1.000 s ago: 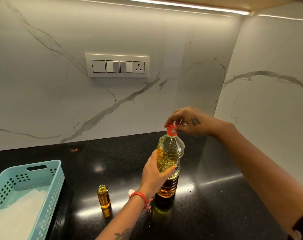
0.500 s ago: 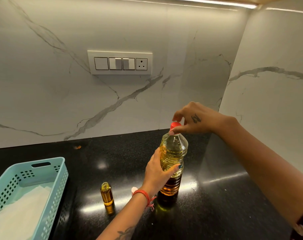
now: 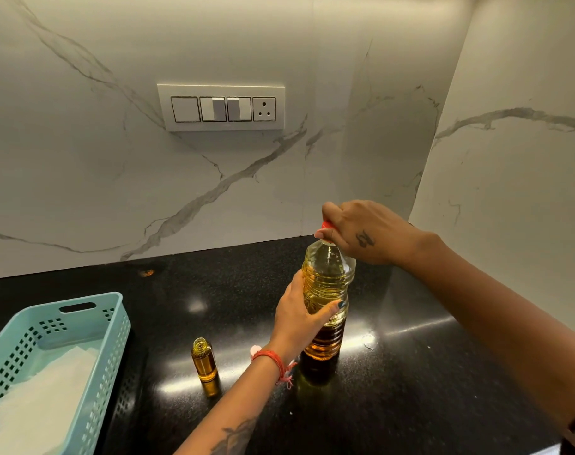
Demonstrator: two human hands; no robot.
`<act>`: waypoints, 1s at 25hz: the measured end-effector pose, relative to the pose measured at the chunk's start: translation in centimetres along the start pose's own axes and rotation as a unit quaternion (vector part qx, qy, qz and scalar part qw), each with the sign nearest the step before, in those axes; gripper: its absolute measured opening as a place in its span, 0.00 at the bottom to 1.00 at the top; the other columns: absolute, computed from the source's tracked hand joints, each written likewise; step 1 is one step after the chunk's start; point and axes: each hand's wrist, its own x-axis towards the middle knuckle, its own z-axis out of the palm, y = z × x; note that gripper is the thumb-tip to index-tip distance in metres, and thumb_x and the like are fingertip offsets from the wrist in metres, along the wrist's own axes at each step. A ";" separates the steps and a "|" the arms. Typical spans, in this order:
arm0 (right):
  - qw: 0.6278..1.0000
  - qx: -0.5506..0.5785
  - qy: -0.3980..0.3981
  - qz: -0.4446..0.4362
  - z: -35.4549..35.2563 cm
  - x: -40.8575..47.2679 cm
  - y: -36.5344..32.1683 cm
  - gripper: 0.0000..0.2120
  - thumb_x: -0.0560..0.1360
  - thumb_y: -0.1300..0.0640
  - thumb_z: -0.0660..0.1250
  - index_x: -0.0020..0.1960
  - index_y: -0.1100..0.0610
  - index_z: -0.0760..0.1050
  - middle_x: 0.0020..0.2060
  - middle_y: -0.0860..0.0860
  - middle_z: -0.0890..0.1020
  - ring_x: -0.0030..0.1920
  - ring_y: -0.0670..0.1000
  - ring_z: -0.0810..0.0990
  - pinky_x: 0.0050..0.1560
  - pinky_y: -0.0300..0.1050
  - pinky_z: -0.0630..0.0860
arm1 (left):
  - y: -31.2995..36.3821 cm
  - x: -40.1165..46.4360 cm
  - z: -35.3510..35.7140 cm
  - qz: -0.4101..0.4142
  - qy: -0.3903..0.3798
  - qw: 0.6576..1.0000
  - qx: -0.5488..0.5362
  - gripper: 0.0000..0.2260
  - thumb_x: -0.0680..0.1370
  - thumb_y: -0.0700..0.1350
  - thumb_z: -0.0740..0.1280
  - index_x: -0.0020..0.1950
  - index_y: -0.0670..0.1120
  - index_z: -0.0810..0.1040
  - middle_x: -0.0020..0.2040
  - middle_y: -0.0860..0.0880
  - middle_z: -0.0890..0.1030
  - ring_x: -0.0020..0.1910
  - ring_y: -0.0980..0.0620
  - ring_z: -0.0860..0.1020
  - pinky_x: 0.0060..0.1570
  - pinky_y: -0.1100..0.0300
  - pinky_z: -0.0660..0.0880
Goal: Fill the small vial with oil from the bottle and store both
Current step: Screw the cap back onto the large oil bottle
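A clear plastic oil bottle (image 3: 329, 280) holding yellow oil stands upright on the black counter (image 3: 411, 389). My left hand (image 3: 301, 318) wraps around its middle. My right hand (image 3: 366, 233) sits over the top, fingers closed on the red cap (image 3: 326, 224), which is mostly hidden under them. To the left of the bottle stands a small glass vial (image 3: 204, 359), uncapped and full of amber oil, apart from both hands. A small pale item (image 3: 256, 349) lies on the counter behind my left wrist, mostly hidden.
A light blue perforated basket (image 3: 92, 326) lined with white paper sits at the left edge of the counter. Marble walls close the back and right sides, with a switch plate (image 3: 220, 108) on the back wall. A small ring-like mark (image 3: 368, 340) lies right of the bottle.
My right hand has turned and closed further over the red cap, hiding more of it. The bottle, vial and left hand have stayed in place; the camera shifted slightly.
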 end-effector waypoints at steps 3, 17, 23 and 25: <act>0.999 0.012 0.025 0.019 0.3 -0.2 -0.5 0.16 0.80 0.45 0.52 0.50 0.58 0.66 0.35 0.50 0.72 0.30 0.46 0.68 0.31 0.37 0.63 | 0.1 -0.1 0.0 0.005 0.003 1.000 0.003 0.28 0.68 0.57 0.72 0.63 0.58 0.64 0.59 0.56 0.75 0.57 0.58 0.74 0.57 0.58 0.75; 0.979 0.056 0.009 0.197 -0.1 0.4 -4.0 0.14 0.79 0.49 0.57 0.54 0.61 0.67 0.36 0.51 0.67 0.39 0.50 0.71 0.39 0.43 0.66 | 0.0 -0.2 0.3 -0.003 0.010 1.000 0.003 0.27 0.68 0.57 0.72 0.63 0.61 0.63 0.58 0.57 0.74 0.55 0.59 0.74 0.55 0.61 0.74; 0.959 0.211 0.057 0.178 1.6 -2.0 -2.5 0.22 0.77 0.43 0.58 0.64 0.57 0.66 0.50 0.51 0.77 0.46 0.49 0.76 0.45 0.41 0.72 | 0.1 -0.1 0.1 -0.010 -0.004 1.000 0.009 0.31 0.67 0.59 0.72 0.66 0.59 0.62 0.60 0.56 0.74 0.58 0.58 0.74 0.59 0.53 0.75; 0.917 0.335 0.106 0.189 3.0 -4.0 -2.1 0.26 0.76 0.43 0.60 0.69 0.55 0.63 0.48 0.47 0.76 0.47 0.46 0.75 0.47 0.39 0.72 | 0.2 0.0 -0.1 -0.017 -0.015 1.000 0.008 0.33 0.66 0.61 0.72 0.66 0.59 0.61 0.61 0.56 0.73 0.59 0.57 0.73 0.61 0.51 0.74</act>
